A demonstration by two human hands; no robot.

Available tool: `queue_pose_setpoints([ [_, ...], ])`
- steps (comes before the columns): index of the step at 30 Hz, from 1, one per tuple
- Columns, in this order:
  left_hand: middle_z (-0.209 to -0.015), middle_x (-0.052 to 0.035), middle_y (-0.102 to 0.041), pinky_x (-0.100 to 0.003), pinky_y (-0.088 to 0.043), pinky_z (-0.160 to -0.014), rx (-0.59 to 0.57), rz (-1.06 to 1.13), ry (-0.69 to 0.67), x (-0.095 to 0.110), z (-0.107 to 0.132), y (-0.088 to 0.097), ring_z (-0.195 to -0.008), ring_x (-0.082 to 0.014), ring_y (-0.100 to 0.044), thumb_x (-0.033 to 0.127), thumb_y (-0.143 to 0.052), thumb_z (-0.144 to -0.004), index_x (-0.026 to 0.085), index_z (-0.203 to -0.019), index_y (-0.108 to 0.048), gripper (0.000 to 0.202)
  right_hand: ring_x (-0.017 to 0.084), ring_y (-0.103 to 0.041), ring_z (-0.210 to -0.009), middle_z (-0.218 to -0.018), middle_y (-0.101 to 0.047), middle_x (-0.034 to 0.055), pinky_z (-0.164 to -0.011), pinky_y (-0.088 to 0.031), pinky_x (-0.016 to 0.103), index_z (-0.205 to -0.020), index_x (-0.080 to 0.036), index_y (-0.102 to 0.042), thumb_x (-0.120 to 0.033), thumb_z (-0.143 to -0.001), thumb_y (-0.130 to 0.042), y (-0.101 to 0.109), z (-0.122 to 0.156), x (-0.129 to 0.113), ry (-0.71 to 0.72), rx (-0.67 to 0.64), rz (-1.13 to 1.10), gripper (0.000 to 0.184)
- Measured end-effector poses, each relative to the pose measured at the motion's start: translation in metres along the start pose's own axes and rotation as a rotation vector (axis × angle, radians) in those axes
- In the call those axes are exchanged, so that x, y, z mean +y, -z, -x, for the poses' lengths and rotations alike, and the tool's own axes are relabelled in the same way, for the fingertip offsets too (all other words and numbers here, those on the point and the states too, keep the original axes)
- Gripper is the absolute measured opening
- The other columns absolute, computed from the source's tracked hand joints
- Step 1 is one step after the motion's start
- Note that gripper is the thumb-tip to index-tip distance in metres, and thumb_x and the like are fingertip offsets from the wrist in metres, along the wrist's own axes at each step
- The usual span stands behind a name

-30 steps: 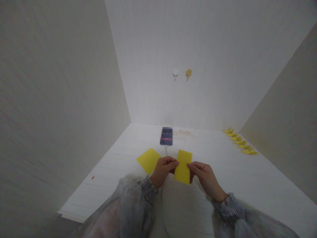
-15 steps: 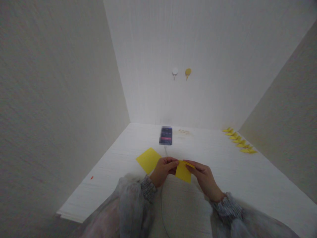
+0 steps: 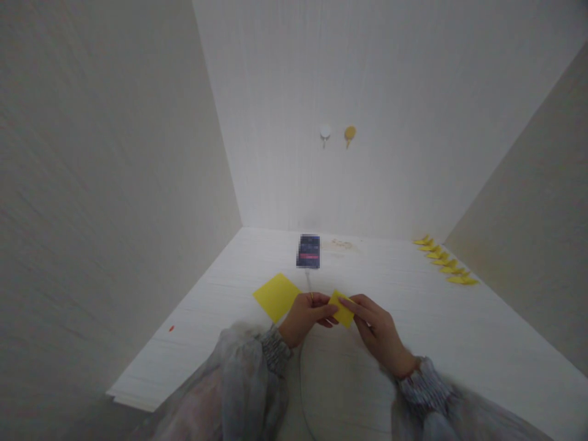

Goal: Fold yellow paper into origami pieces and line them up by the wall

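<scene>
Between my hands, above the white table, is a small folded square of yellow paper (image 3: 343, 311). My left hand (image 3: 307, 313) pinches its left side, thumb on top and fingers beneath. My right hand (image 3: 377, 326) is closed on the right side, its index finger lying across the upper face. A flat yellow paper sheet (image 3: 275, 297) rests on the table just left of my left hand, its right corner close to that hand.
Several folded yellow paper pieces (image 3: 444, 260) stand in a row by the right wall. A phone (image 3: 309, 252) with a cable (image 3: 300, 380) is at the back. Two hooks, white (image 3: 325, 131) and yellow (image 3: 350, 133), are on the wall. A red scrap (image 3: 171, 329) lies left.
The yellow paper in my hands has gone from a larger piece with a raised folded edge to a smaller, flatter square. My right index finger now lies across it.
</scene>
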State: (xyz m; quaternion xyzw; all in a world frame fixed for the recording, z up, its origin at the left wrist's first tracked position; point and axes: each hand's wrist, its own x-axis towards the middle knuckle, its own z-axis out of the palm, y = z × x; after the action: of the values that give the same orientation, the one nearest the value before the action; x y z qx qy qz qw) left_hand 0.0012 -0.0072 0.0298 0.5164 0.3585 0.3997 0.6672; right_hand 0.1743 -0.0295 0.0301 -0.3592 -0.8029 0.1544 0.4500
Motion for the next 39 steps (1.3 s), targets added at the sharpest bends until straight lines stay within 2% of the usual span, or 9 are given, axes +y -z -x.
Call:
queue_pose_setpoints([
  [4, -0.059, -0.0029, -0.061, -0.017, -0.039, -0.045, 0.047, -0.13, -0.066, -0.002, -0.001, 0.001, -0.046, -0.0074, -0.052, 0.035, -0.061, -0.062, 0.011, -0.077, -0.062, 0.028, 0.017, -0.053, -0.093, -0.101, -0.057, 0.006, -0.08, -0.043, 0.03, -0.112, -0.023, -0.05, -0.022, -0.082, -0.038, 0.005, -0.006, -0.003, -0.209, 0.019, -0.194, 0.032],
  [6, -0.057, -0.0014, -0.06, -0.017, -0.038, -0.045, 0.009, -0.197, -0.089, -0.004, 0.0, 0.0, -0.045, -0.0061, -0.05, 0.034, -0.06, -0.063, 0.012, -0.078, -0.064, 0.026, 0.017, -0.056, -0.086, -0.095, -0.06, 0.0055, -0.074, -0.045, 0.029, -0.108, -0.021, -0.053, -0.028, -0.08, -0.043, 0.005, -0.009, -0.004, -0.332, 0.005, -0.227, 0.03],
  [9, -0.058, -0.0007, -0.059, -0.018, -0.039, -0.049, -0.04, -0.245, -0.128, -0.006, 0.001, -0.001, -0.048, -0.0065, -0.05, 0.032, -0.06, -0.064, 0.013, -0.078, -0.064, 0.024, 0.015, -0.056, -0.068, -0.075, -0.061, 0.0032, -0.061, -0.046, 0.024, -0.084, -0.018, -0.062, -0.034, -0.075, -0.051, 0.001, -0.012, -0.005, -0.404, -0.062, -0.2, 0.021],
  [12, -0.059, -0.0006, -0.06, -0.019, -0.04, -0.052, 0.012, -0.161, -0.144, -0.007, 0.0, -0.003, -0.051, -0.0072, -0.051, 0.029, -0.063, -0.062, 0.013, -0.075, -0.063, 0.022, 0.012, -0.053, -0.059, -0.062, -0.057, 0.001, -0.054, -0.043, 0.021, -0.069, -0.017, -0.06, -0.035, -0.076, -0.049, -0.002, -0.012, -0.007, -0.42, -0.054, -0.184, 0.022],
  [15, -0.057, -0.0007, -0.06, -0.019, -0.04, -0.051, 0.074, -0.034, -0.122, -0.006, -0.001, -0.003, -0.05, -0.0078, -0.052, 0.027, -0.067, -0.056, 0.012, -0.071, -0.06, 0.022, 0.012, -0.051, -0.059, -0.062, -0.055, 0.001, -0.052, -0.042, 0.02, -0.068, -0.017, -0.059, -0.034, -0.076, -0.048, -0.001, -0.012, -0.01, -0.43, 0.0, -0.192, 0.022],
  [21, -0.059, -0.0018, -0.061, -0.02, -0.041, -0.05, 0.122, 0.061, -0.146, -0.001, 0.0, -0.004, -0.052, -0.009, -0.053, 0.023, -0.07, -0.052, 0.011, -0.068, -0.059, 0.022, 0.013, -0.053, -0.065, -0.069, -0.056, 0.002, -0.059, -0.042, 0.023, -0.071, -0.018, -0.06, -0.032, -0.078, -0.047, 0.001, -0.011, -0.015, -0.362, 0.056, -0.189, 0.02],
  [39, -0.058, -0.0024, -0.064, -0.022, -0.042, -0.053, 0.221, 0.015, -0.151, -0.002, 0.003, -0.006, -0.053, -0.0106, -0.054, 0.026, -0.069, -0.053, 0.013, -0.065, -0.065, 0.018, 0.015, -0.055, -0.07, -0.073, -0.059, 0.0024, -0.063, -0.044, 0.028, -0.072, -0.021, -0.062, -0.026, -0.074, -0.055, -0.003, -0.007, -0.012, -0.29, 0.166, -0.207, 0.009],
])
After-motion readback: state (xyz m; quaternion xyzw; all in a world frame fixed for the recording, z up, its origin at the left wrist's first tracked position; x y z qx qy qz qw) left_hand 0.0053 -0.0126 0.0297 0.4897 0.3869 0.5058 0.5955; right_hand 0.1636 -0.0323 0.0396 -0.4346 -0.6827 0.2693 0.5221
